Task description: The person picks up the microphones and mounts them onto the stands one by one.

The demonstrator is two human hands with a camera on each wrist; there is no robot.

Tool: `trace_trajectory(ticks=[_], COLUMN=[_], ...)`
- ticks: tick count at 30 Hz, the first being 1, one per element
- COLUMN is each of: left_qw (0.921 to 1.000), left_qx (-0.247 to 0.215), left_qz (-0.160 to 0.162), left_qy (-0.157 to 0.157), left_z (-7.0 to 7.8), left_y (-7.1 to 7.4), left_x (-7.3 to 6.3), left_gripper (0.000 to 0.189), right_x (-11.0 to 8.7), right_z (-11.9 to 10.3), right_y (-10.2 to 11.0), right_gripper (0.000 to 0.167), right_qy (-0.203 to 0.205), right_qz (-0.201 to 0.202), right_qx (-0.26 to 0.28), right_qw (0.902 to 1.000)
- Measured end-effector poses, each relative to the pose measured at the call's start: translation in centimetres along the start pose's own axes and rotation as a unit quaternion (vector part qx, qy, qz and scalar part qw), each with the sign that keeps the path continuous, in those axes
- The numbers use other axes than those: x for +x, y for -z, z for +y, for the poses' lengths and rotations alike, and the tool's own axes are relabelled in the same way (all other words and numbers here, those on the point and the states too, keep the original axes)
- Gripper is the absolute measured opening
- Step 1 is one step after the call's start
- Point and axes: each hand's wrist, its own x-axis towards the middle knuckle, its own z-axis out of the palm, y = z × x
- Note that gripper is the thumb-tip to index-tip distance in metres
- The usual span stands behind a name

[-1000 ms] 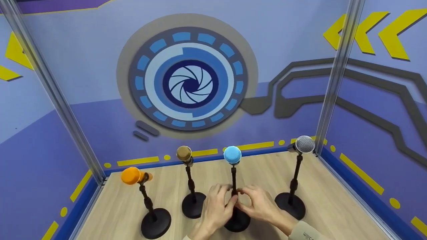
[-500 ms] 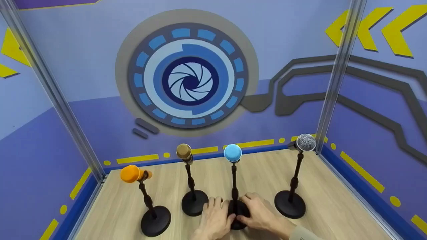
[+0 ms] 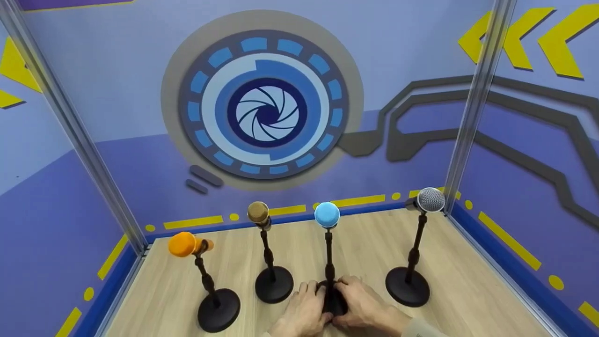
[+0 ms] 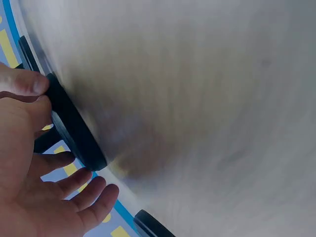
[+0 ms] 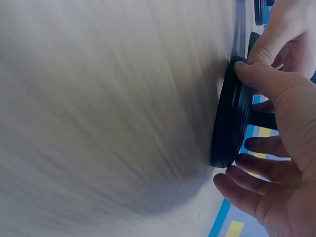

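Note:
A light blue microphone head (image 3: 327, 215) tops a black microphone stand (image 3: 329, 252), upright on the wooden table (image 3: 360, 243). Both hands hold its round base from opposite sides. My left hand (image 3: 302, 309) has its thumb at the near edge and its fingers along the left side. On the right, my right hand (image 3: 362, 304) does the same, thumb at the near rim. In the left wrist view the base (image 4: 76, 128) shows edge-on between thumb and fingers. The right wrist view shows the base (image 5: 229, 116) with the right thumb (image 5: 261, 76) pressed on its rim.
To the left stand an orange microphone (image 3: 182, 244) and a gold-brown microphone (image 3: 258, 212), each on a black stand. A silver mesh microphone (image 3: 430, 200) stands at the right. Patterned blue and purple panels (image 3: 131, 187) enclose the table's back and sides.
Both hands have slid down from the pole of the blue microphone's stand to its round base and closed in around it. The other microphones stay put.

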Motion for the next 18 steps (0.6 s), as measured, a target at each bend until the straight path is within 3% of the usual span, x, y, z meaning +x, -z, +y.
trace_trajectory(ticks=[8, 13, 18], left_qw=[0.9997, 0.9994, 0.9979], left_qx=[0.021, 0.034, 0.058], left_qz=[0.004, 0.004, 0.028], left_qy=[-0.015, -0.010, -0.006], left_z=[0.2, 0.2, 0.0], left_y=[0.1, -0.5, -1.1], left_x=[0.1, 0.3, 0.6], left_gripper=[0.066, 0.064, 0.063], right_x=[0.4, 0.6, 1.1], right_z=[0.1, 0.4, 0.9], right_y=[-0.2, -0.4, -0.6], right_gripper=[0.074, 0.074, 0.076], right_qy=[-0.005, -0.012, -0.019], right_qz=[0.013, 0.019, 0.017], right_qx=[0.000, 0.003, 0.009], right_qw=[0.9999, 0.9997, 0.9996])
